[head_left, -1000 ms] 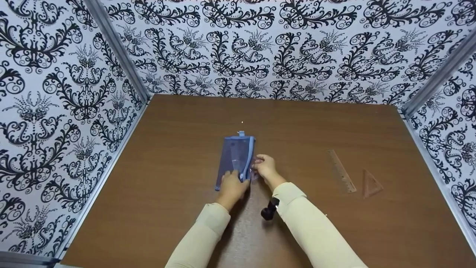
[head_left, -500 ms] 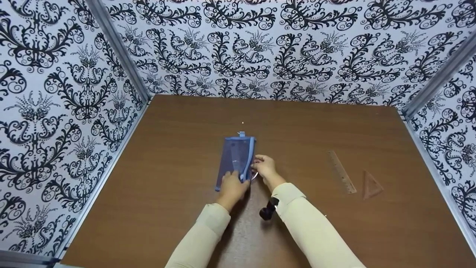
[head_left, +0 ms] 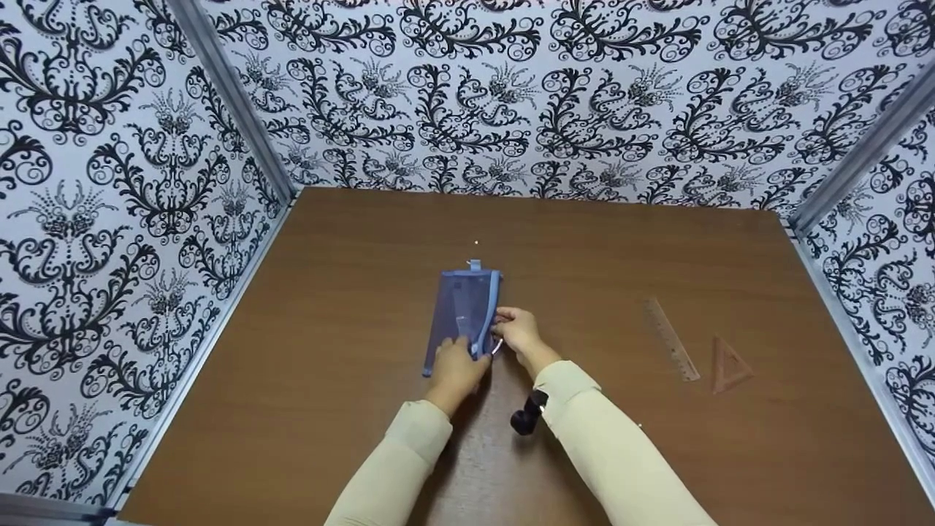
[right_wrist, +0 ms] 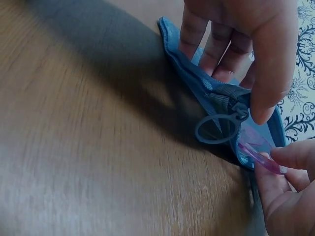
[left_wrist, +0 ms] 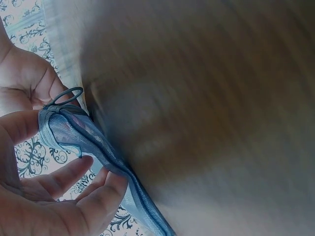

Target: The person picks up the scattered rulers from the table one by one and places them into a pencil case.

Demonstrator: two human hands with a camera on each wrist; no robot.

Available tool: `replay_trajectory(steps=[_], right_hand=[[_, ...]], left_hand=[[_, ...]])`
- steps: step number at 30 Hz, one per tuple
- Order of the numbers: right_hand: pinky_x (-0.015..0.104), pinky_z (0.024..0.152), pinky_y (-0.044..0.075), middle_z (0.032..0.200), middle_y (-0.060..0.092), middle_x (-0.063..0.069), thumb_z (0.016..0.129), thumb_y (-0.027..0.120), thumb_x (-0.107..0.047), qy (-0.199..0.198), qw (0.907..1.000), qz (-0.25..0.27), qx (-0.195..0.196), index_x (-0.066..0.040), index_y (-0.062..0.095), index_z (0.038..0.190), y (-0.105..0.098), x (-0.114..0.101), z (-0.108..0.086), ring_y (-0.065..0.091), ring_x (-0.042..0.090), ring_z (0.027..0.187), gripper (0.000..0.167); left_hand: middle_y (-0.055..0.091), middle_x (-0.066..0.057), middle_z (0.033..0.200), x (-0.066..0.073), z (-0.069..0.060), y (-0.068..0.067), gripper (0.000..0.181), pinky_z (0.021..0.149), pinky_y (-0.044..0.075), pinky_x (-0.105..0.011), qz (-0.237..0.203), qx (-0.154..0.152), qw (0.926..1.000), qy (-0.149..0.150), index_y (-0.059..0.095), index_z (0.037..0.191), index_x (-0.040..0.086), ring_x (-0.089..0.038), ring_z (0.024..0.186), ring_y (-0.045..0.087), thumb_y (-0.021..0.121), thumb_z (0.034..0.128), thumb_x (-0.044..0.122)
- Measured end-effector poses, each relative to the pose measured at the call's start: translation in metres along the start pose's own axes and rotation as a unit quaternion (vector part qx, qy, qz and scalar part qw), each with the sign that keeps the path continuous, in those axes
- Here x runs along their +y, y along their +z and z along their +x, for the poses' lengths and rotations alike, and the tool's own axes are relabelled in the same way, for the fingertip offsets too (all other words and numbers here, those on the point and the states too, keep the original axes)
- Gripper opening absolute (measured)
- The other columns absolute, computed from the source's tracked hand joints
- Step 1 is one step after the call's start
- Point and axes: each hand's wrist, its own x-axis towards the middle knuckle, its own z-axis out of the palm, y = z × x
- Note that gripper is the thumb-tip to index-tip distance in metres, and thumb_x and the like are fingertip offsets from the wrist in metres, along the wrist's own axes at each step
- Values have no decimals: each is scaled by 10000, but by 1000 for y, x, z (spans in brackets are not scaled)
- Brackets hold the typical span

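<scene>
A blue mesh zip pouch (head_left: pixel 462 303) lies on the table, its zip side facing right. My left hand (head_left: pixel 456 369) grips the near end of the pouch, thumb by the zip pull ring (right_wrist: pixel 216 129) and fingers along the zip edge. At the open zip, my right hand (head_left: pixel 520 332) pinches a clear pink curved plastic piece (right_wrist: pixel 258 156), which looks like a protractor. Part of this piece is inside the pouch mouth; fingers and mesh hide the rest. In the left wrist view the right hand (left_wrist: pixel 29 81) shows just beyond the pull ring.
To the right on the brown table (head_left: pixel 350 292) lie a clear ruler (head_left: pixel 670 340) and a clear set square (head_left: pixel 729 365). Patterned walls (head_left: pixel 475 95) stand at the back and sides. A black camera mount (head_left: pixel 527 415) hangs from the right wrist.
The curved edge of the protractor has turned and shifted slightly left at the pouch mouth, with the right hand edging left too. The left hand and pouch stay nearly still.
</scene>
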Motion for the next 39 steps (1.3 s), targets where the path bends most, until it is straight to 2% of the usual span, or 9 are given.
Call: replay_trajectory(steps=[4, 5, 7, 12, 16, 20, 27, 28, 39], right_hand=[[271, 684, 547, 915, 698, 90, 731, 656, 107, -323, 9987, -309, -248, 70, 627, 1196, -11, 79, 66, 656, 148, 813, 467], [274, 665, 548, 909, 694, 80, 728, 657, 94, -274, 9985, -413, -250, 66, 627, 1202, -12, 91, 77, 654, 145, 796, 475], [300, 660, 553, 932, 676, 86, 754, 645, 86, -165, 9980, -453, -403, 39, 619, 1234, -14, 90, 75, 651, 162, 793, 483], [333, 630, 560, 899, 652, 115, 775, 658, 84, -81, 9971, -156, -740, -7, 643, 1221, -15, 59, 47, 651, 190, 753, 455], [336, 634, 565, 825, 638, 110, 761, 666, 111, -1, 9978, 45, -662, 7, 656, 1182, -11, 38, 28, 649, 189, 730, 434], [419, 742, 566, 896, 658, 175, 781, 657, 136, 358, 9986, -84, -389, 32, 615, 1231, -3, 9, 3, 660, 252, 822, 464], [370, 693, 571, 911, 684, 172, 790, 628, 89, 273, 9974, -500, -452, 76, 635, 1180, -1, -20, -23, 653, 209, 771, 390], [380, 711, 569, 913, 676, 179, 802, 584, 109, 526, 9957, -691, -321, 111, 607, 1200, 2, -36, -34, 647, 217, 776, 399], [305, 625, 555, 767, 635, 60, 825, 572, 144, 765, 9938, -721, -361, 118, 612, 1178, -1, -43, -43, 600, 139, 683, 356]], left_hand=[[569, -206, 1068, 0, 0, 0, 507, 847, 483, -482, -56, -8, 10000, -3, 612, 1201, -28, -368, 1014, 550, 705, 836, 311], [569, -207, 1072, 0, 0, 0, 508, 847, 483, -483, -65, -18, 10000, -9, 611, 1203, -27, -367, 1015, 550, 705, 838, 313], [571, -211, 1089, 0, 0, 1, 516, 854, 481, -485, -75, -15, 10000, -20, 610, 1211, -28, -369, 1025, 548, 708, 839, 316], [570, -203, 1067, 0, 0, 0, 509, 836, 479, -490, -132, 30, 9999, -3, 615, 1198, -30, -367, 1006, 546, 717, 834, 311], [572, -194, 1023, -1, -1, -1, 488, 824, 477, -485, -92, 93, 9999, 57, 623, 1166, -37, -368, 975, 551, 721, 828, 302], [578, -202, 1024, -1, -1, 0, 500, 836, 476, -483, -12, 110, 9999, 91, 616, 1171, -52, -375, 980, 555, 714, 826, 297], [569, -207, 1042, 0, -1, -1, 514, 844, 472, -490, -75, 25, 10000, 27, 602, 1198, -55, -375, 1003, 548, 705, 835, 295], [568, -204, 1036, 0, -1, -1, 508, 840, 472, -489, -76, 26, 10000, 29, 604, 1192, -54, -374, 999, 547, 704, 836, 294], [566, -233, 1126, 1, -1, 0, 523, 877, 471, -488, -114, -64, 9999, -21, 594, 1222, -50, -388, 1055, 538, 696, 852, 306]])
